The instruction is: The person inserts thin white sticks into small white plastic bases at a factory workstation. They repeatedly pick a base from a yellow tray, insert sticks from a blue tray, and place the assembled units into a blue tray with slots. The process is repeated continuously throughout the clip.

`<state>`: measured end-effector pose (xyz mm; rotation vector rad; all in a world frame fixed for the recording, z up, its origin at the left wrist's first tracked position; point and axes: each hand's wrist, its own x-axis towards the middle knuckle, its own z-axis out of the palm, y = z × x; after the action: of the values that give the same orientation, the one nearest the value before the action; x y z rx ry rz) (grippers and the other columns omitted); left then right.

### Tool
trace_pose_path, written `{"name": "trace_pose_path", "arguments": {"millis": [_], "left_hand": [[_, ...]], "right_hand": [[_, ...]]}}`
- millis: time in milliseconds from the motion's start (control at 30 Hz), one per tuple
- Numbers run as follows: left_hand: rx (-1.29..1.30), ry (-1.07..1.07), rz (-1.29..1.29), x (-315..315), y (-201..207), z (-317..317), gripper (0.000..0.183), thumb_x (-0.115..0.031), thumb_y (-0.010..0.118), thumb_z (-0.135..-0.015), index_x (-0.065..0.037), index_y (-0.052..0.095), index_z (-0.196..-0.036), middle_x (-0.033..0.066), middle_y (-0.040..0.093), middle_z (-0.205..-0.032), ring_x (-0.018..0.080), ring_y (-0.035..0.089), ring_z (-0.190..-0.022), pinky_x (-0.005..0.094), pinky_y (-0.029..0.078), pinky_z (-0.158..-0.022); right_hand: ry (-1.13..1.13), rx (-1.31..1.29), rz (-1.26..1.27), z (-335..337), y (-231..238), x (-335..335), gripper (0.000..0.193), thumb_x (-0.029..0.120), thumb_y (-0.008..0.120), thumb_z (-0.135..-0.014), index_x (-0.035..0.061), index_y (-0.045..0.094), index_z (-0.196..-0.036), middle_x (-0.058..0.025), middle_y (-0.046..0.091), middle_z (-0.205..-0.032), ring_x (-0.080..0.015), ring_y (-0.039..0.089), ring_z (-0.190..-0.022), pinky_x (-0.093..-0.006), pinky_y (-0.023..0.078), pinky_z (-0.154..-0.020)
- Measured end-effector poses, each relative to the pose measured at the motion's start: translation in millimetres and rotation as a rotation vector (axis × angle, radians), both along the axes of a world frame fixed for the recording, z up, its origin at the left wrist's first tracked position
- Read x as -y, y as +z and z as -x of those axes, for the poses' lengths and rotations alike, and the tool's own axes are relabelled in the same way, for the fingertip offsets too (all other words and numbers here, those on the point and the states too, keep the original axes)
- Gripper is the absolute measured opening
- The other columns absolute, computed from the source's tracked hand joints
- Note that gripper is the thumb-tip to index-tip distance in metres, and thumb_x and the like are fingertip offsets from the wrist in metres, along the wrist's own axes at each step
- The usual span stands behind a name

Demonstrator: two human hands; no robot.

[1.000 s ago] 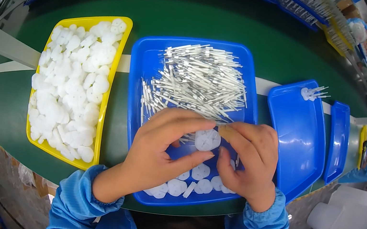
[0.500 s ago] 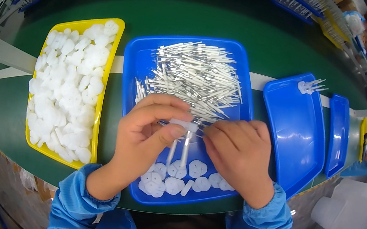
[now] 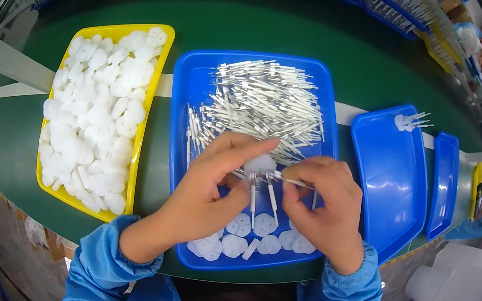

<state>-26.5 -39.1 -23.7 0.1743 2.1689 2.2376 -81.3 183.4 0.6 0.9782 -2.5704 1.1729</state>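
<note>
Translucent white plastic, the rounded disc [image 3: 261,164] is pinched in the left hand [image 3: 206,186] above the blue tray [image 3: 198,73], slim white pins [image 3: 272,195] hanging beneath; the right hand [image 3: 330,207] pinches another pin [image 3: 280,177] beside it.

My disc [image 3: 261,164] mid-frame is cloudy white, my sleeves [image 3: 107,265] are plain blue, the tray [image 3: 135,165] at frame left's solid yellow, counter [image 3: 262,23] is dark green lol.

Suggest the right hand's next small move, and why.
Probably ease the thin white rod into the translucent disc: the right hand pinches that rod beside the disc, the left hand holds the disc, and two more rods point down below it.
</note>
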Motion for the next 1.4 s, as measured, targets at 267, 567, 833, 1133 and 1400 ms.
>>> {"name": "trace_pose_path", "arguments": {"millis": [267,567,833,1133,1400], "left_hand": [[0.015,0.060,0.020,-0.2,0.7,1.3,0.059,0.016,0.064,-0.097,-0.003,0.068,-0.152,0.0098,0.061,-0.134,0.0152,0.066,-0.119,0.0226,0.062,-0.086],[-0.054,0.118,0.011,-0.5,-9.3,1.1,0.052,0.014,0.064,-0.099,-0.004,0.072,-0.147,0.0106,0.064,-0.133,0.0163,0.069,-0.117,0.0242,0.064,-0.085],[-0.014,0.111,-0.001,-1.2,-7.3,1.8,0.048,0.013,0.066,-0.100,-0.004,0.073,-0.145,0.0110,0.065,-0.134,0.0168,0.070,-0.118,0.0252,0.065,-0.086],[-0.101,0.193,0.105,-5.3,-3.8,-0.9,0.048,0.014,0.072,-0.095,-0.006,0.078,-0.139,0.0117,0.068,-0.131,0.0183,0.072,-0.116,0.0263,0.067,-0.085],[-0.100,0.137,0.182,-1.5,-4.4,-2.9,0.043,0.016,0.065,-0.101,0.003,0.075,-0.140,0.0147,0.070,-0.140,0.0176,0.074,-0.117,0.0268,0.064,-0.090]], "right_hand": [[0.010,-0.054,-0.044,0.7,-3.2,-5.8,0.025,0.006,0.092,-0.084,0.0132,0.084,-0.107,-0.0005,0.083,-0.093,-0.0158,0.067,-0.066,-0.0322,0.048,-0.069],[0.004,0.083,0.017,0.5,2.3,-7.9,0.020,0.007,0.090,-0.087,0.0090,0.085,-0.106,-0.0051,0.084,-0.090,-0.0182,0.073,-0.065,-0.0322,0.050,-0.067],[-0.030,0.108,0.005,0.4,2.8,-9.2,0.018,0.007,0.088,-0.090,0.0066,0.085,-0.107,-0.0073,0.081,-0.084,-0.0208,0.072,-0.065,-0.0329,0.051,-0.067],[-0.008,0.183,0.047,-8.0,-2.5,2.2,0.017,0.009,0.085,-0.097,0.0051,0.084,-0.113,-0.0076,0.079,-0.079,-0.0246,0.069,-0.061,-0.0367,0.049,-0.063],[0.043,0.204,0.005,-7.0,-1.6,2.9,0.019,0.015,0.084,-0.099,0.0070,0.081,-0.116,-0.0072,0.078,-0.080,-0.0270,0.073,-0.067,-0.0386,0.050,-0.067]]}}
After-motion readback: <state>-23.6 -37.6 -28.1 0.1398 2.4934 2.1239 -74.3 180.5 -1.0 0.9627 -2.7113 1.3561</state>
